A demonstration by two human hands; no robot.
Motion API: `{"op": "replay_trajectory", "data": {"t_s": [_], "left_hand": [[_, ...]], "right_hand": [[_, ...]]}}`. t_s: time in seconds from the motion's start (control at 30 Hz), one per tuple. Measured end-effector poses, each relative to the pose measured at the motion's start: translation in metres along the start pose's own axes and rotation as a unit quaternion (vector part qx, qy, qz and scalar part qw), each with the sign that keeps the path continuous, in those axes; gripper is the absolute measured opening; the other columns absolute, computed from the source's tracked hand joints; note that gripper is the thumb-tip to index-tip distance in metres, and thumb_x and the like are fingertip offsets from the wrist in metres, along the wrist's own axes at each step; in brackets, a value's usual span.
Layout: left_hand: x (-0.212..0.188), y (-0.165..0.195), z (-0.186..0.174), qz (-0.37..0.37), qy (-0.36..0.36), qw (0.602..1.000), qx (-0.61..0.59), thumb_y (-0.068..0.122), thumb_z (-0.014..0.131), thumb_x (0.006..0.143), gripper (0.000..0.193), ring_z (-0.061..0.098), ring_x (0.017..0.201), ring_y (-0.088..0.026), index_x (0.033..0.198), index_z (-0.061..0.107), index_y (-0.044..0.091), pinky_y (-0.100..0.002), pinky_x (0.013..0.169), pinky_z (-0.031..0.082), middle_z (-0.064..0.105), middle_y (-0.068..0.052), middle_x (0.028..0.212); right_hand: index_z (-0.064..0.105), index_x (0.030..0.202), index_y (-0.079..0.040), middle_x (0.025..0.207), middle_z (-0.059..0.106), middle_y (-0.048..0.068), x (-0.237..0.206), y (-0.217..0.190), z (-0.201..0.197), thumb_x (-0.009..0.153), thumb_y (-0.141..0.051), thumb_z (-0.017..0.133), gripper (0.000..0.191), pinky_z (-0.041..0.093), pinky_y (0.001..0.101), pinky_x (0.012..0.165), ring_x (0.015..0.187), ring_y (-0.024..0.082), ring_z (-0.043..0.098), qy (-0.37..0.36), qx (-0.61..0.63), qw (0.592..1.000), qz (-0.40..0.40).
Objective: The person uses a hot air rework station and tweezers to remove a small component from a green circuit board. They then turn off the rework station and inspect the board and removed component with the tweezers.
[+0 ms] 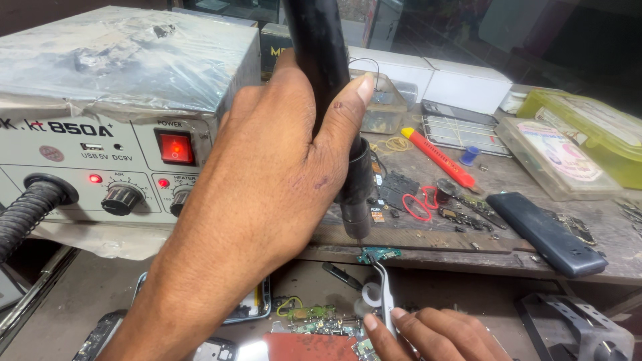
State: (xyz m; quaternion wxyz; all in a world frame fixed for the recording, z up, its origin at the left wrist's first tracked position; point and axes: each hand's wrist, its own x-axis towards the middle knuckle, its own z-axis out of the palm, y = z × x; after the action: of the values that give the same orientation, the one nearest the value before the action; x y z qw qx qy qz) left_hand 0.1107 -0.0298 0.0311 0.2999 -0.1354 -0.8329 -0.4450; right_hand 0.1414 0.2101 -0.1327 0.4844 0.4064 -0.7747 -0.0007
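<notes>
The left hand (267, 180) is wrapping its fingers (348, 113) around a black hot-air wand (334, 100), holding it upright with the nozzle pointing down just above a small green circuit board (378, 254). The right hand (435, 334), low in the frame, is pinching metal tweezers (384, 287) whose tips are gripping that board at the front edge of the desk (468, 251). The board appears to be hanging free of the desk, though the angle makes that hard to judge. A grey rework station (100, 134) is standing left, its red switch (175, 148) glowing.
</notes>
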Motion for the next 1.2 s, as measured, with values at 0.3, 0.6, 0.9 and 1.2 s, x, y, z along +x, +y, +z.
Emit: {"op": "replay_trajectory", "data": {"t_s": [0.3,0.6,0.9,1.2], "left_hand": [[0.0,-0.003,0.0,0.024,0.007,1.0,-0.003,0.042,0.051,0.106,0.046,0.068,0.055,-0.025,0.097,0.063,-0.002,-0.043,0.053,0.055,0.062,-0.012,0.055],[0.001,-0.002,0.001,-0.021,-0.011,1.0,0.013,0.043,0.05,0.104,0.045,0.064,0.044,-0.019,0.096,0.064,0.001,-0.04,0.042,0.05,0.058,-0.009,0.05],[0.0,-0.003,0.001,0.007,0.001,1.0,0.002,0.042,0.051,0.105,0.045,0.064,0.046,-0.019,0.097,0.063,0.0,-0.039,0.044,0.05,0.058,-0.008,0.051],[0.0,-0.004,0.002,0.002,0.002,1.0,0.005,0.043,0.051,0.105,0.045,0.064,0.046,-0.02,0.097,0.063,0.0,-0.04,0.043,0.051,0.058,-0.009,0.051]], "right_hand": [[0.078,0.11,-0.028,0.097,0.065,-0.005,0.009,-0.005,-0.005,0.078,-0.019,0.085,0.034,0.058,0.0289,0.075,0.087,0.01,0.063,-0.001,0.011,0.999,0.037],[0.078,0.111,-0.025,0.098,0.066,-0.005,0.012,-0.005,-0.007,0.077,-0.018,0.082,0.035,0.058,0.0296,0.08,0.091,0.011,0.065,-0.024,0.026,0.998,0.049],[0.078,0.115,-0.024,0.101,0.067,-0.005,0.012,-0.001,-0.008,0.076,-0.018,0.082,0.04,0.058,0.0298,0.079,0.09,0.012,0.064,-0.035,0.028,0.998,0.044],[0.078,0.114,-0.023,0.1,0.069,-0.004,0.012,0.0,-0.003,0.079,-0.014,0.081,0.037,0.059,0.0275,0.079,0.089,0.011,0.065,-0.022,0.023,0.999,0.031]]}}
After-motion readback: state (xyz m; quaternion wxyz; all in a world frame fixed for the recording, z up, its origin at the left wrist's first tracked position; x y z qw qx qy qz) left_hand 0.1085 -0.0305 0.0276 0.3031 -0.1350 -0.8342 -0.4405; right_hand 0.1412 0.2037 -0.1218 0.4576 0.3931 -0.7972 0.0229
